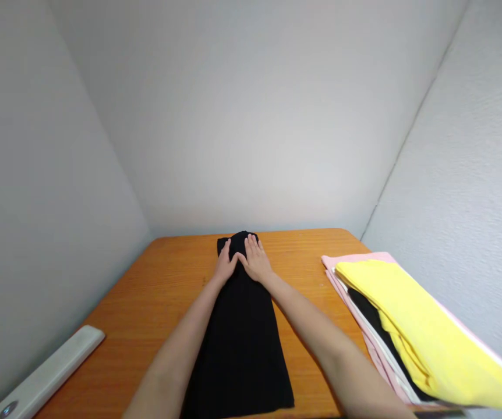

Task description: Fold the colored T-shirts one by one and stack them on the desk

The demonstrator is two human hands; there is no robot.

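A black cloth garment (pixel 244 349), folded into a long strip, lies lengthwise down the middle of the wooden table (pixel 146 308). Near its far end, my left hand (pixel 226 263) rests on the left side of the fabric with its fingers stretched forward. My right hand (pixel 255 262) lies flat on the same end, fingers extended toward the wall. The two thumbs meet or nearly meet over the cloth. Neither hand grips the fabric. Part of the garment's far end is hidden beneath the hands.
On the right side of the table is a stack of folded cloths, with a yellow one (pixel 426 331) on top and pink, white and black layers below. A long white object (pixel 54 372) lies at the left edge. Walls (pixel 251 116) enclose the back and both sides.
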